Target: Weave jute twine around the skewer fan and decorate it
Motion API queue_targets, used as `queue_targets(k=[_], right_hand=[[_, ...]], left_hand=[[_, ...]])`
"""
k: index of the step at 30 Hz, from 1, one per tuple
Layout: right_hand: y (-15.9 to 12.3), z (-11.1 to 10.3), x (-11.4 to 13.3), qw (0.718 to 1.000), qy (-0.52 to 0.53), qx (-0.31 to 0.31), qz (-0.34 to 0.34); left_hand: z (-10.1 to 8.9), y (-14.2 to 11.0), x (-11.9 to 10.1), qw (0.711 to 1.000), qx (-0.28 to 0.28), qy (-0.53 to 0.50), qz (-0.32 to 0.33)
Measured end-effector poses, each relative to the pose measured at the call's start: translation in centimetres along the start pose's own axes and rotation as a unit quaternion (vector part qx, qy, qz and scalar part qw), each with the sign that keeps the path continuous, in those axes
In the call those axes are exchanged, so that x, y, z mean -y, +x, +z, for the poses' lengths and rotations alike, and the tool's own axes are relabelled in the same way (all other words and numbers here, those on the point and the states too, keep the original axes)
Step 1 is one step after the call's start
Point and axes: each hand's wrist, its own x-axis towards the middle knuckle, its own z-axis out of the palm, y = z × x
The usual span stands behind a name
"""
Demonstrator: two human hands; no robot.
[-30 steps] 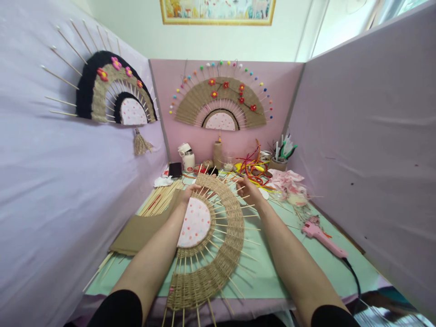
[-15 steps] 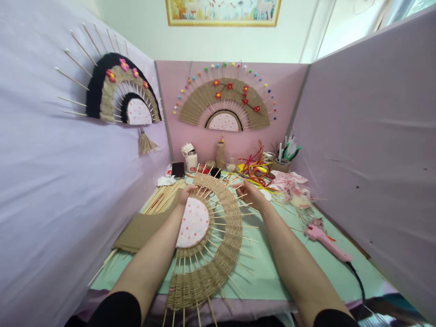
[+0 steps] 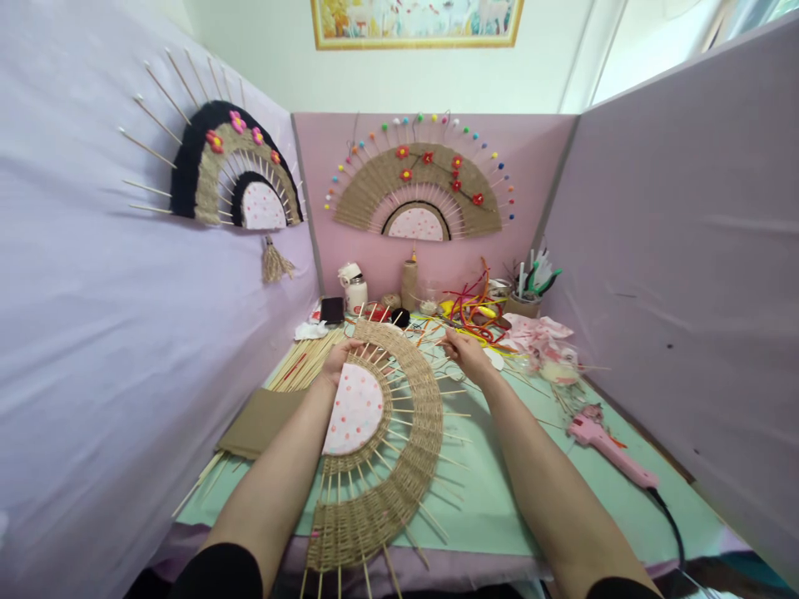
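A half-round woven fan (image 3: 428, 399) stands tilted in front of me, its twine band threaded over thin sticks that fan outward. At its core is a white half disc (image 3: 355, 408) with pink dots. My left hand (image 3: 340, 359) grips the fan at its upper left, by the inner woven ring, with some fingers hidden behind it. To the right of the fan's upper edge, my right hand (image 3: 465, 351) is closed in a pinch, apart from the woven band. Whatever lies between its fingertips is too small to make out.
A pink glue gun (image 3: 612, 449) lies at right, its cord running off the front edge. Brown cardboard (image 3: 259, 420) and a pile of sticks (image 3: 303, 362) lie at left. Colourful pipe cleaners (image 3: 478, 312), a twine cone (image 3: 409, 284) and a white bottle (image 3: 354, 287) stand behind.
My right hand has moved slightly right, away from the fan's edge, and its fingers have closed together. My left hand keeps its hold on the fan. The whole view has shifted a little.
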Motion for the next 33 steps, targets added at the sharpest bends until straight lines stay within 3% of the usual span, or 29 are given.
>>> queue_targets(k=[3, 11, 22, 27, 33], right_hand=[[0.2, -0.1, -0.1, 0.999, -0.001, -0.036, -0.023], [0.2, -0.4, 0.1, 0.994, -0.002, -0.101, -0.039], [-0.1, 0.1, 0.3, 0.999, -0.026, -0.017, -0.025], [-0.2, 0.5, 0.1, 1.0, -0.005, 0.011, -0.015], [-0.4, 1.6, -0.3, 0.996, 0.038, 0.074, 0.043]], left_hand=[[0.0, -0.6, -0.3, 0.999, 0.005, 0.009, -0.04], [0.7, -1.0, -0.5, 0.998, 0.022, 0.014, -0.055], [0.8, -1.2, -1.1, 1.0, -0.016, 0.011, -0.006], [0.6, -1.2, -1.3, 1.0, -0.006, -0.014, 0.021], [0.4, -1.2, -1.5, 0.998, -0.011, -0.033, 0.048]])
